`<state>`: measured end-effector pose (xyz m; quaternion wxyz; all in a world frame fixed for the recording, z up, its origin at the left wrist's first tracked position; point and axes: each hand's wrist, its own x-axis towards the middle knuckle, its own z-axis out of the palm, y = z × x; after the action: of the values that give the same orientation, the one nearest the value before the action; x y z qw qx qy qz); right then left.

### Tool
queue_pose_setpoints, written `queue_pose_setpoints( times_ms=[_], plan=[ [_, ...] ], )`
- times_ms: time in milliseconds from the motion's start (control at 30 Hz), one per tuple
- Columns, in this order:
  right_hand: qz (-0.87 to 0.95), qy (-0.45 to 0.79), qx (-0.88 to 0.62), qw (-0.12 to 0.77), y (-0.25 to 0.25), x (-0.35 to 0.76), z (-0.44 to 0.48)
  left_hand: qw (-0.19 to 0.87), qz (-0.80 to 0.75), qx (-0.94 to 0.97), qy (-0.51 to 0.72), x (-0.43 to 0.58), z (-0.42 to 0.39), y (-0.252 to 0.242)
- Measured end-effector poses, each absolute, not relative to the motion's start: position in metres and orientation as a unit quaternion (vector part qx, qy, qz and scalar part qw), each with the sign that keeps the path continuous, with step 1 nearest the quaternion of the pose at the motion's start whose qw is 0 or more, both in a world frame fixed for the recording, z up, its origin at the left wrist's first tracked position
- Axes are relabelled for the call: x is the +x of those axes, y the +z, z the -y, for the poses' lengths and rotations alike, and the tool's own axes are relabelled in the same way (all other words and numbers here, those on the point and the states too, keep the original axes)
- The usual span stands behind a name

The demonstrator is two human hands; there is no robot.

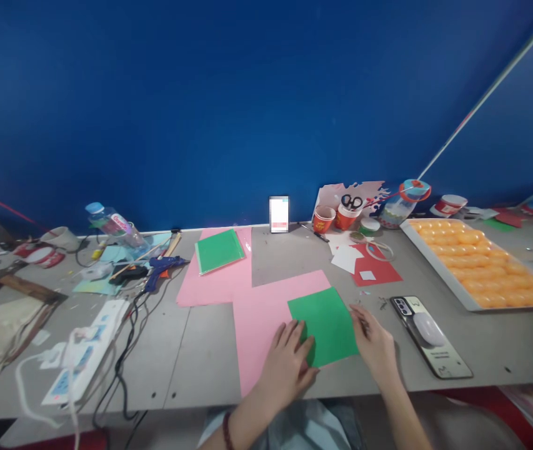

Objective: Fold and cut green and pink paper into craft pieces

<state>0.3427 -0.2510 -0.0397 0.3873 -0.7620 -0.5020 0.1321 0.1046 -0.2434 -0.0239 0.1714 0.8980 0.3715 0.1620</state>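
While open left hand point(287, 365) presses green sheet point(327, 322), right hand point(375, 344), grip unclear, meets edge.

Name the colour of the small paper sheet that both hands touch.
Green. The small paper sheet lies on a larger pink sheet; the head view shows it best.

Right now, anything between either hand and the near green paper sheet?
Nothing visible: the left hand rests on the lower-left corner of the green paper sheet, and the right hand touches its right edge. The phone lies apart, to the right.
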Motion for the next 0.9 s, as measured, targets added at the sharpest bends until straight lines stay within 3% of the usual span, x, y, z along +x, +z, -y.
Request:
queue_pose_setpoints(
  times_ms=[433,700,900],
  plan=[
    [0.479,0.212,-0.715,0.462,-0.043,0.342,0.257,0.173,-0.370,0.897,0.170,0.098,0.240,-0.023],
    [0.498,0.005,-0.744,0.445,-0.046,0.349,0.290,0.166,-0.379,0.892,0.183,0.100,0.243,-0.025],
    [0.554,-0.022,-0.731,0.397,-0.062,0.331,0.319,0.184,-0.379,0.888,0.186,0.099,0.244,-0.024]
  ],
)
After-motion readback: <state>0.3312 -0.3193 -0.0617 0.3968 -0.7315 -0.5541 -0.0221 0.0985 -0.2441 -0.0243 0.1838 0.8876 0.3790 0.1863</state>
